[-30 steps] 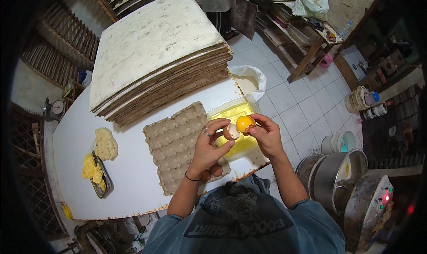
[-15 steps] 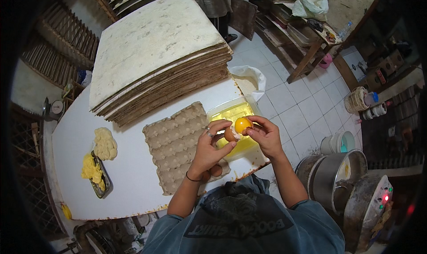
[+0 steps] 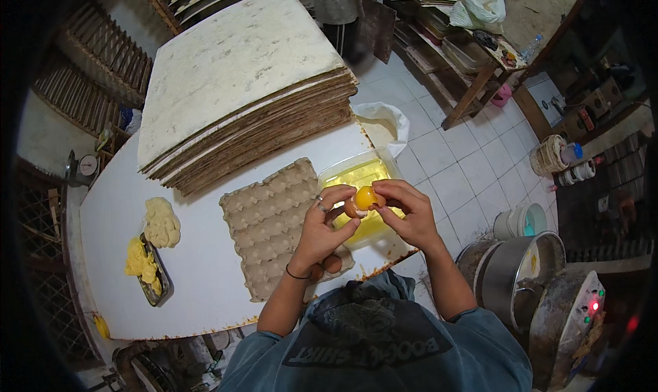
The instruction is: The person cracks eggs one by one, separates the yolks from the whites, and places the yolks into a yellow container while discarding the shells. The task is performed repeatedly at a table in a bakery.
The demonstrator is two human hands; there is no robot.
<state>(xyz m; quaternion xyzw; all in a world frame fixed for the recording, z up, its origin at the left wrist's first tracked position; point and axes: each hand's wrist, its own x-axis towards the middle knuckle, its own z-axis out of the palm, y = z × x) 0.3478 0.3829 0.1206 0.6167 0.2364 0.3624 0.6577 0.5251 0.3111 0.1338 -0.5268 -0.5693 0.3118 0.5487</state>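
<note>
My left hand (image 3: 322, 222) pinches a brown eggshell half (image 3: 352, 208). Close against it, my right hand (image 3: 412, 217) grips the other shell half, mostly hidden by its fingers. A whole orange-yellow yolk (image 3: 366, 198) sits between the two shells. Both hands hover over a clear plastic tub (image 3: 353, 159) containing yellow, runny egg (image 3: 373, 170). To the left of the tub lies a grey cardboard egg tray (image 3: 264, 217) with mostly bare cups. A brown egg (image 3: 333, 263) rests in its near right corner, and another beside it is partly hidden by my left wrist.
Floury boards (image 3: 240, 69) form a tall stack at the back of the white table (image 3: 199, 275). Pale dough (image 3: 162, 222) and a dark tray of yellow fat (image 3: 156, 289) lie left. An open sack (image 3: 397, 128) stands behind the tub; a steel mixer bowl (image 3: 510, 275) is at right.
My right hand has shifted slightly left, bringing the yolk and its shell up against the shell in my left hand. The person in the background has moved a little.
</note>
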